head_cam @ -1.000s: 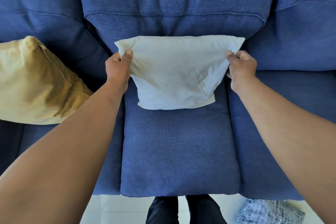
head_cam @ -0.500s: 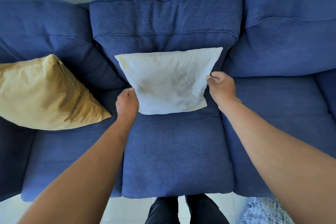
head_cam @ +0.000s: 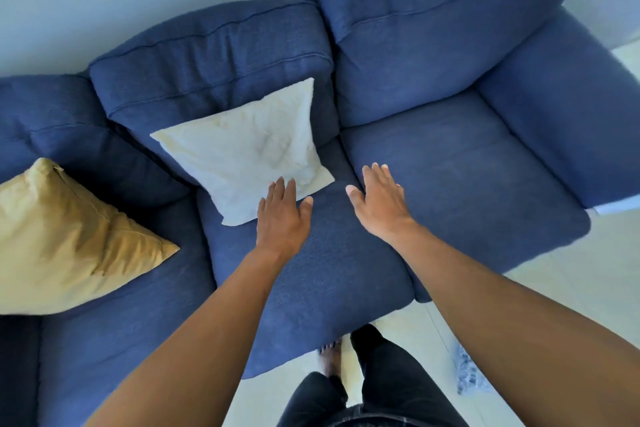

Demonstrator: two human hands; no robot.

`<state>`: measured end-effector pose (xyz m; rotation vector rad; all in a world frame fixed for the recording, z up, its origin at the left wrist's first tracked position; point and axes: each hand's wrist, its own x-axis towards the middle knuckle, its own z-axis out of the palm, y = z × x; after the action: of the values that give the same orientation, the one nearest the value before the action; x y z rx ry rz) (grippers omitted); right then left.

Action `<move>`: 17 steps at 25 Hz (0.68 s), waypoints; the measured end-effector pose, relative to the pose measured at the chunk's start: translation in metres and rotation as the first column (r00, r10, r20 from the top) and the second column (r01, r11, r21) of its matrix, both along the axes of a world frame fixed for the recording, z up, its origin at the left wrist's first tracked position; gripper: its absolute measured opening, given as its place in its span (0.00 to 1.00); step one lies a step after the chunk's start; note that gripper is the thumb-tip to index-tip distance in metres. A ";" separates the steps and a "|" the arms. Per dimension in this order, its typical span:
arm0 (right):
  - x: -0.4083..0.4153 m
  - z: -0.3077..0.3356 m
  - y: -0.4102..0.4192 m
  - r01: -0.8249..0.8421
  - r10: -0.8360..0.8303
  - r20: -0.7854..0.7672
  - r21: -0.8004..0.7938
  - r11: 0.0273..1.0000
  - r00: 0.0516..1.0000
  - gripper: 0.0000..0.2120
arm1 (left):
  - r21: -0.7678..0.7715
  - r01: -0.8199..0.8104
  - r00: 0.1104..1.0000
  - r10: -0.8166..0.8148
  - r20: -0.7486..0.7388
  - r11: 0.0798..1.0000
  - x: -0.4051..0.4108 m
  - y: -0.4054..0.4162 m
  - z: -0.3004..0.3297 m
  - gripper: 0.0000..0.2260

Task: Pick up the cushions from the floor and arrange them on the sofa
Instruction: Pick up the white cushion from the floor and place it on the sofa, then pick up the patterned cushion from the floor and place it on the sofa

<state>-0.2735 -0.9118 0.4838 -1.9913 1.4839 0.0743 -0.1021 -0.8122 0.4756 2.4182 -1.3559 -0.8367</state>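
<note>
A white cushion leans against the middle back pad of the blue sofa. A yellow cushion rests on the left seat. My left hand hovers open just in front of the white cushion's lower edge, fingers apart, holding nothing. My right hand is open too, spread over the gap between the middle and right seats, clear of the cushion. A patterned grey cushion lies on the floor at the lower right, mostly hidden behind my right forearm.
The sofa's right armrest stands at the right. Pale tiled floor shows to the right and in front of the sofa. My legs in dark trousers stand close to the middle seat's front edge.
Both hands have let go of the white cushion and drawn back with fingers open. The cushion stays leaning on the back pad. The view has swung to the right.
</note>
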 end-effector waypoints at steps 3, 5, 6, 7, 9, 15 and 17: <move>-0.046 0.014 0.033 0.082 -0.085 -0.059 -0.051 0.995 0.995 0.32 | -0.017 0.138 0.990 -0.138 -0.009 0.990 -0.036 0.008 0.006 0.29; -0.080 0.021 0.060 0.156 -0.163 -0.089 -0.075 0.985 0.983 0.33 | -0.050 0.228 0.974 -0.228 -0.006 0.972 -0.064 0.021 0.009 0.29; -0.098 0.023 0.074 0.202 -0.210 -0.097 -0.083 0.976 0.973 0.34 | -0.059 0.266 0.964 -0.267 -0.010 0.962 -0.080 0.029 0.011 0.29; -0.116 0.027 0.089 0.250 -0.258 -0.100 -0.088 0.964 0.961 0.34 | -0.048 0.302 0.953 -0.303 -0.018 0.952 -0.096 0.036 0.012 0.29; -0.150 0.033 0.117 0.333 -0.342 -0.096 -0.094 0.938 0.935 0.34 | -0.019 0.379 0.925 -0.379 -0.032 0.925 -0.125 0.050 0.015 0.30; -0.273 0.037 0.200 0.613 -0.619 -0.071 -0.091 0.785 0.782 0.35 | 0.018 0.693 0.721 -0.693 0.001 0.721 -0.244 0.069 0.023 0.31; -0.307 0.034 0.222 0.689 -0.693 -0.059 -0.069 0.721 0.719 0.35 | 0.021 0.771 0.637 -0.771 0.009 0.637 -0.284 0.068 0.021 0.31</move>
<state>-0.5810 -0.6897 0.5176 -1.3413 2.2096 -0.2029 -0.3858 -0.7442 0.4962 1.7685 -2.4601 -0.9813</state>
